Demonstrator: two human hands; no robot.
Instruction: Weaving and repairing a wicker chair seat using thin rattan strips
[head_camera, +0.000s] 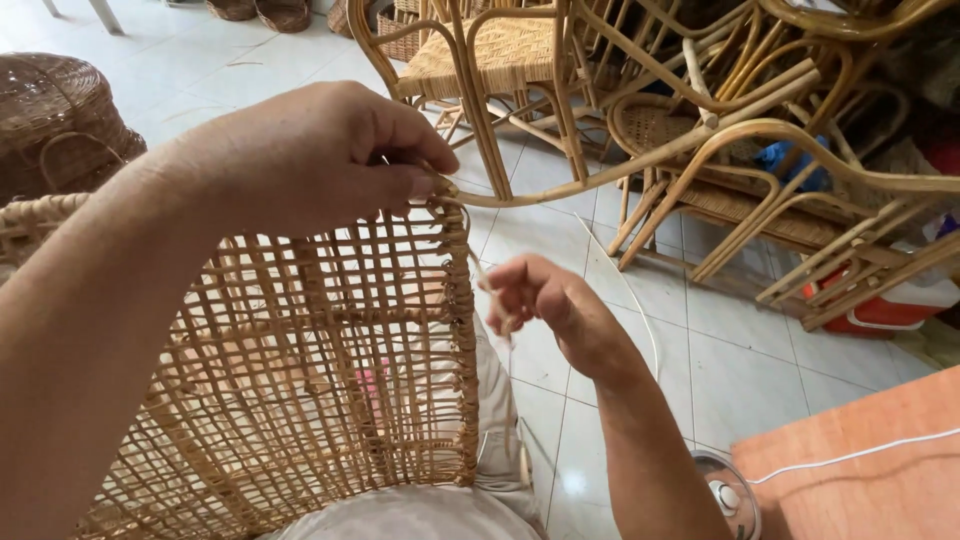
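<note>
Nearest the camera, an open-weave cane panel (300, 370) stands upright across the person's lap, its wrapped right edge running down the middle of the view. The left hand (320, 150) is closed over the panel's top right corner, thumb and fingers pinching the wrapping there. The right hand (545, 300), just right of the panel's edge and lower, pinches a thin cane strand (478, 268) that runs up to the corner under the left hand; a loose length of it curves away over the floor tiles (740, 370). At the near right stand an orange tabletop (870, 460), a white cord (860, 455) lying across it, and a small round clear lid (728, 495) beside it. Farther off, stacked rattan chairs (700, 110) crowd the right. A dark wicker basket (55, 120) sits far left.
</note>
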